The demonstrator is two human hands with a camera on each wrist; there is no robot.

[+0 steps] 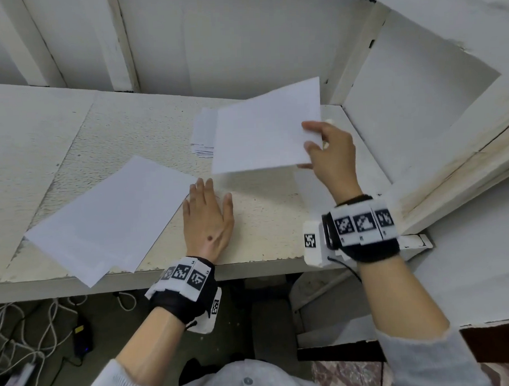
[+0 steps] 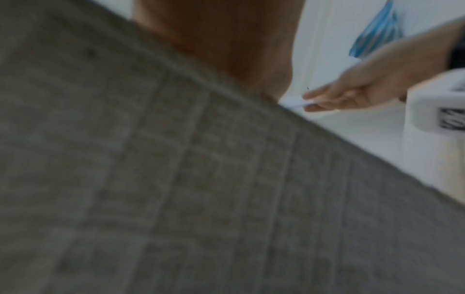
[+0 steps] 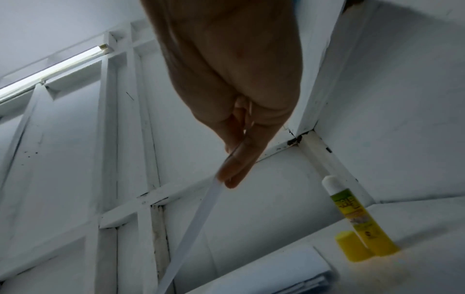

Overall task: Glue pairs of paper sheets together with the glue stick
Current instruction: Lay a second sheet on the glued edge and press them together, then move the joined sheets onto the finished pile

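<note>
Right hand (image 1: 330,154): fingers pinch the lifted sheet (image 1: 266,128)'s right edge.
Left hand (image 1: 209,221): fingers flat on counter (image 1: 41,138), beside laid sheets (image 1: 111,216).
Relation: laid sheets lie left, nearer left hand.

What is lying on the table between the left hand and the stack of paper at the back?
In the head view, only bare table lies between the left hand and the paper stack; nothing rests there.

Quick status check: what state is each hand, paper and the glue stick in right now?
Left hand: flat on the table, fingers straight, holding nothing.
Right hand: pinches a sheet's edge.
Held sheet: lifted above the table.
Sheets at left: flat, overhanging the front edge.
Paper stack: lying behind the held sheet.
Glue stick: upright, uncapped.
Cap: off, beside the stick.
</note>
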